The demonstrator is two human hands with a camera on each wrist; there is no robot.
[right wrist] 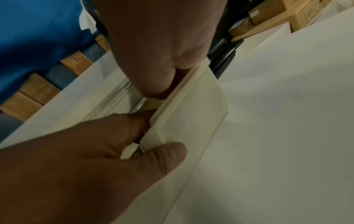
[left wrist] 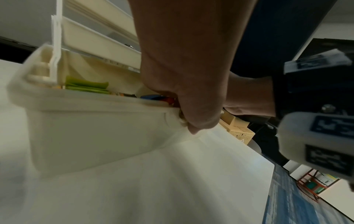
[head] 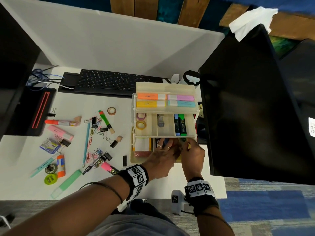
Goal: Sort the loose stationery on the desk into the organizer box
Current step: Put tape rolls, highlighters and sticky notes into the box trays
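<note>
The cream tiered organizer box (head: pixel 166 86) stands at the desk's middle right. Its top tray holds several pastel highlighters (head: pixel 151 96). The middle tray has tape rolls (head: pixel 141 124) and a blue and a green marker (head: pixel 179 125). Both hands reach into the bottom compartment under the middle tray. My left hand (head: pixel 168 150) grips the box's front wall (right wrist: pixel 191 113), thumb (right wrist: pixel 168 151) outside and fingers inside. My right hand (head: pixel 188 145) curls its fingers over the rim beside it; what they hold is hidden. Loose paper clips (head: pixel 95 157), binder clips, pens and a mint highlighter (head: pixel 66 183) lie to the left.
A black keyboard (head: pixel 110 84) lies behind the clutter. A large dark monitor (head: pixel 255 108) stands close on the box's right. A black stand with a red outline (head: pixel 40 111) sits at the left. The desk's front edge runs just below my wrists.
</note>
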